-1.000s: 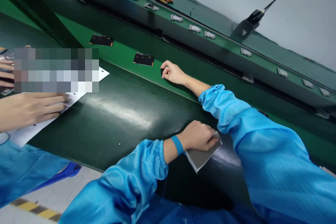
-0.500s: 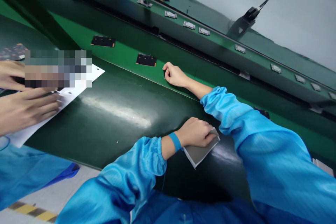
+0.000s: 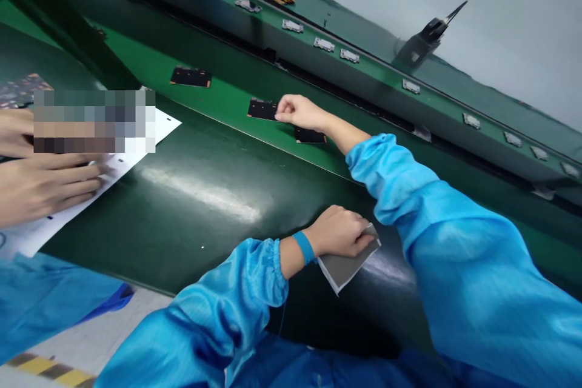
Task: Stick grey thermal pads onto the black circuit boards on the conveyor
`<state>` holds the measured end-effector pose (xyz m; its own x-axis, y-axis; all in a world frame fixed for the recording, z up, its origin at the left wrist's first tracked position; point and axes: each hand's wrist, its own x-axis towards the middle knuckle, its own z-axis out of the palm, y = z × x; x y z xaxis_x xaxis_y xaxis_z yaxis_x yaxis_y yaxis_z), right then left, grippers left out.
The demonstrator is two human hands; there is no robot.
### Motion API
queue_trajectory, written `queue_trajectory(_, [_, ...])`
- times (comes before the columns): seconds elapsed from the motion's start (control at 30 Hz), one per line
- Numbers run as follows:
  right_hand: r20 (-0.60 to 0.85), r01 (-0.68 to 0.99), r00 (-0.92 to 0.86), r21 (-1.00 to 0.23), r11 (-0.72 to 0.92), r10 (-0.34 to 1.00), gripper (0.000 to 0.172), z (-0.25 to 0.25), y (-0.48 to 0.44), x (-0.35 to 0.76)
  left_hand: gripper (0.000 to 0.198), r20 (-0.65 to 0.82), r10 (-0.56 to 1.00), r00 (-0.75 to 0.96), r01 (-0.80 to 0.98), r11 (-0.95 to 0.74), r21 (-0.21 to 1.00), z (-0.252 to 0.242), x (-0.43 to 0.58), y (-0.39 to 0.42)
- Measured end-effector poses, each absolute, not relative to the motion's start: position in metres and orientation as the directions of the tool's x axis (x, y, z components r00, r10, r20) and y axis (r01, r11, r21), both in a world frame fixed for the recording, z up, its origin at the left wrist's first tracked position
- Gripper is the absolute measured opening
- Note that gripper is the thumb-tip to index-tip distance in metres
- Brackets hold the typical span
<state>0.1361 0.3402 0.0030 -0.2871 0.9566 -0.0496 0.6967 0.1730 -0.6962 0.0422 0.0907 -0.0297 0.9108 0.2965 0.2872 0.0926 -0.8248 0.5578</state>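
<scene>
My left hand [image 3: 339, 231], with a blue band at its wrist, is closed on a grey sheet with white edges [image 3: 343, 267] over the dark green table. My right hand [image 3: 297, 112] reaches out over the bright green strip, thumb and fingers pinched together at the right end of a black flat piece [image 3: 261, 109]. Whether the fingertips grip that piece cannot be made out. Just below and behind my right hand lies another black flat piece [image 3: 310, 135]. A third black piece [image 3: 191, 77] lies farther left on the strip.
Another person's hands [image 3: 50, 185] are at the left over a white sheet [image 3: 136, 148], partly pixelated. Several small silvery parts [image 3: 292, 26] line the ledge. A green post [image 3: 68, 24] slants at upper left; a black pointed device [image 3: 422, 39] stands behind the ledge.
My right hand has moved slightly up, uncovering a black piece and reaching another. The black pieces on the strip have shifted right. My left hand and the grey sheet have hardly moved.
</scene>
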Motion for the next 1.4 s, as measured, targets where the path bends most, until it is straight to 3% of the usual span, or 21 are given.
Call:
queue_trajectory(0.1, [-0.061, 0.613, -0.342, -0.771, 0.173, 0.938, 0.016, 0.001, 0.357, 0.101, 0.027, 0.275, 0.305, 0.912, 0.108, -0.825, 0.555, -0.029, 0.042, 0.092])
queue_trajectory(0.2, [-0.077, 0.670, -0.337, -0.720, 0.182, 0.938, 0.021, -0.006, 0.368, 0.079, 0.029, 0.290, 0.318, 0.902, 0.109, -0.820, 0.562, -0.031, 0.042, 0.091])
queue_trajectory(0.33, [-0.100, 0.712, -0.376, -0.667, 0.219, 0.921, 0.017, -0.008, 0.372, 0.075, 0.030, 0.315, 0.331, 0.889, 0.099, -0.813, 0.574, -0.034, 0.043, 0.090])
queue_trajectory(0.67, [-0.089, 0.776, -0.359, -0.582, 0.243, 0.929, 0.020, -0.009, 0.360, 0.087, 0.034, 0.261, 0.307, 0.915, 0.123, -0.829, 0.545, -0.031, 0.041, 0.091])
queue_trajectory(0.9, [-0.081, 0.837, -0.342, -0.479, 0.264, 0.936, 0.017, -0.017, 0.353, 0.097, 0.030, 0.253, 0.302, 0.919, 0.123, -0.831, 0.543, -0.030, 0.042, 0.092])
queue_trajectory(1.03, [-0.096, 0.916, -0.267, -0.335, 0.222, 0.959, 0.011, -0.014, 0.342, 0.091, 0.029, 0.256, 0.307, 0.917, 0.118, -0.819, 0.561, -0.030, 0.042, 0.092])
queue_trajectory(1.17, [-0.027, 0.963, -0.147, -0.233, 0.137, 0.989, 0.042, 0.008, 0.325, 0.097, 0.029, 0.226, 0.306, 0.925, 0.139, -0.823, 0.551, -0.030, 0.041, 0.092])
queue_trajectory(1.23, [0.035, 0.960, -0.134, -0.243, 0.138, 0.990, 0.048, 0.021, 0.301, 0.116, 0.030, 0.208, 0.302, 0.930, 0.147, -0.827, 0.543, -0.030, 0.040, 0.092])
queue_trajectory(1.3, [0.110, 0.934, -0.148, -0.312, 0.175, 0.983, 0.028, 0.030, 0.260, 0.148, 0.030, 0.204, 0.321, 0.925, 0.162, -0.818, 0.552, -0.031, 0.040, 0.095])
queue_trajectory(1.37, [0.126, 0.856, -0.146, -0.481, 0.190, 0.981, 0.016, 0.031, 0.205, 0.185, 0.030, 0.223, 0.385, 0.896, 0.193, -0.786, 0.587, -0.032, 0.039, 0.099])
queue_trajectory(1.4, [0.113, 0.792, -0.120, -0.588, 0.163, 0.986, 0.017, 0.030, 0.175, 0.202, 0.030, 0.237, 0.433, 0.869, 0.209, -0.758, 0.618, -0.032, 0.039, 0.102])
